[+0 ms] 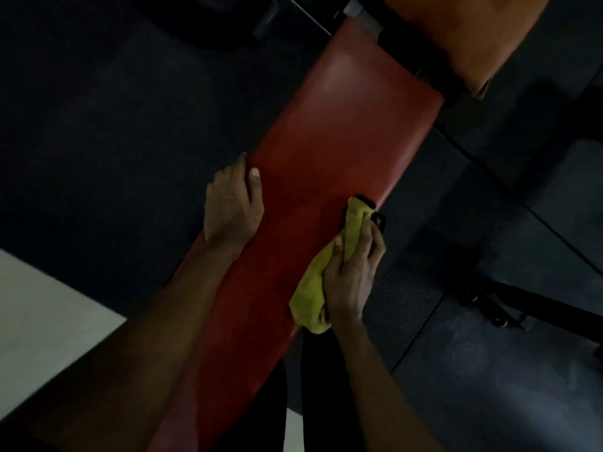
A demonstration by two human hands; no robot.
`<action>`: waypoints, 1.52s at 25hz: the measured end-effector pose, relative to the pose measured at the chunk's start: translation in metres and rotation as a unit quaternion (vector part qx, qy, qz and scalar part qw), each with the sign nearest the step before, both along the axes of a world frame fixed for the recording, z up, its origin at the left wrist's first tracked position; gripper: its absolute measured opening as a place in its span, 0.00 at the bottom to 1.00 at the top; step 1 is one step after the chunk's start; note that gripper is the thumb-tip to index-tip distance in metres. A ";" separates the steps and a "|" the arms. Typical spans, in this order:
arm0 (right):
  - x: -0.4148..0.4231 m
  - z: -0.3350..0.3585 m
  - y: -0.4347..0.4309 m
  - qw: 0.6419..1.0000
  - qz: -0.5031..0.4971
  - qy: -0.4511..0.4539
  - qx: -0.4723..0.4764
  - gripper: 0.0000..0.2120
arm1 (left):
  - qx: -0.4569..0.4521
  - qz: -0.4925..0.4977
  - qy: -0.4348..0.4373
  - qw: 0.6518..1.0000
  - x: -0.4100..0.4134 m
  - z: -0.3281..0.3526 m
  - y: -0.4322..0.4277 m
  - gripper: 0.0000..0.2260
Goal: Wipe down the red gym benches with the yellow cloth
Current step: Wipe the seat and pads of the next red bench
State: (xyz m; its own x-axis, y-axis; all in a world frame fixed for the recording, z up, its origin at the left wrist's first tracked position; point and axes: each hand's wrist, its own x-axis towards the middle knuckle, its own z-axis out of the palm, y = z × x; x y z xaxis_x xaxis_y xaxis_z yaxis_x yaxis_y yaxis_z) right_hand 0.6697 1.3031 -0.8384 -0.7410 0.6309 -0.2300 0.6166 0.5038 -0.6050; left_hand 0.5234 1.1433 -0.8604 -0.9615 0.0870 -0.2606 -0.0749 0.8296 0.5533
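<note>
Left hand [233, 203] is on the left edge of the red bench [326, 141]. The thumb is flat on the pad and the forefinger is stretched along the rim, so it braces more than it grips. The other fingers drop over the side, and I can't tell how far they curl under.

Right hand [350, 285] has the yellow cloth [310, 295] bunched up, fingers curled round it and thumb pressed across the wad. The cloth sits right on the pad's right edge, its tip close to a small black fitting there.

I judge this to be an edge pass, partway along the pad, with the long stretch toward the far end yet to cover. To do it well I'd open that wad out so more cloth meets the vinyl. I'd press with the palm and draw straight, overlapping strokes along the length. The rim needs the cloth wrapped over it so the side seam gets cleaned too.

The bracing hand is worth having, because it stops the pad rocking. Light is poor, so I can't see streaks. The orange-red pad [473, 37] beyond looks like the next one to wipe.
</note>
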 end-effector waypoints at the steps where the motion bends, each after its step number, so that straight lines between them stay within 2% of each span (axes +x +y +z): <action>1: -0.016 -0.002 0.016 1.000 -0.001 0.004 0.010 0.27 | 0.000 0.004 0.010 1.000 0.002 0.001 0.000 0.24; 3: -0.048 -0.002 0.040 0.999 0.031 -0.008 0.040 0.27 | -0.002 0.009 0.017 1.000 0.005 0.003 0.003 0.22; 5: -0.070 0.004 0.047 0.985 0.137 -0.029 0.097 0.29 | -0.007 0.007 0.022 1.000 0.003 0.006 0.004 0.21; 8: -0.088 0.005 0.063 0.919 0.368 -0.014 0.137 0.30 | -0.012 0.007 0.016 1.000 0.003 0.006 0.004 0.20; 9: -0.098 0.005 0.075 0.898 0.415 -0.003 0.145 0.29 | -0.015 0.008 0.011 1.000 0.004 0.004 0.005 0.19; 10: -0.111 0.005 0.084 0.889 0.433 0.002 0.150 0.29 | -0.018 0.009 0.007 1.000 0.004 0.003 0.005 0.19; 14: -0.165 0.012 0.072 0.935 0.327 -0.023 0.135 0.28 | -0.034 0.021 -0.008 0.999 0.002 0.003 0.006 0.20; 15: -0.171 0.012 0.063 0.927 0.342 -0.022 0.153 0.26 | -0.035 0.025 -0.012 0.999 0.001 0.003 0.006 0.21; 19: -0.203 0.011 0.088 0.808 0.561 -0.006 0.179 0.26 | -0.036 0.005 -0.015 0.999 0.000 0.002 0.006 0.24; 20: -0.219 0.012 0.098 0.802 0.567 -0.014 0.188 0.27 | -0.036 -0.003 -0.020 0.999 0.000 0.001 0.005 0.25; 21: -0.238 0.012 0.105 0.819 0.539 -0.018 0.195 0.27 | -0.039 -0.009 -0.026 0.999 0.000 -0.001 0.004 0.26; 23: -0.277 0.011 0.105 0.883 0.436 -0.013 0.173 0.24 | -0.047 -0.009 -0.035 0.998 0.000 -0.003 0.002 0.28; 24: -0.289 0.011 0.099 0.893 0.417 -0.004 0.170 0.22 | -0.049 -0.008 -0.039 0.998 0.000 -0.003 0.002 0.28; 25: -0.296 0.010 0.090 0.881 0.436 0.004 0.181 0.20 | -0.050 -0.009 -0.041 0.998 -0.001 -0.003 0.002 0.29; 26: -0.299 0.009 0.083 0.853 0.488 0.009 0.183 0.19 | -0.051 -0.010 -0.040 0.998 -0.002 -0.002 0.003 0.29; 29: -0.302 0.010 0.082 0.735 0.664 0.002 0.136 0.18 | -0.053 -0.006 -0.041 0.998 0.000 -0.001 0.002 0.28; 30: -0.307 0.011 0.088 0.719 0.683 0.005 0.127 0.19 | -0.051 -0.002 -0.043 0.998 0.002 -0.001 0.001 0.28; 31: -0.314 0.010 0.093 0.725 0.677 0.011 0.126 0.19 | -0.050 0.000 -0.044 0.998 0.003 0.000 0.002 0.28; 36: -0.347 0.004 0.104 0.846 0.517 -0.012 0.129 0.19 | -0.046 0.003 -0.073 0.996 -0.001 0.013 0.005 0.28; 38: -0.354 0.004 0.105 0.863 0.489 -0.016 0.127 0.20 | -0.045 0.012 -0.076 0.996 -0.004 0.020 0.009 0.27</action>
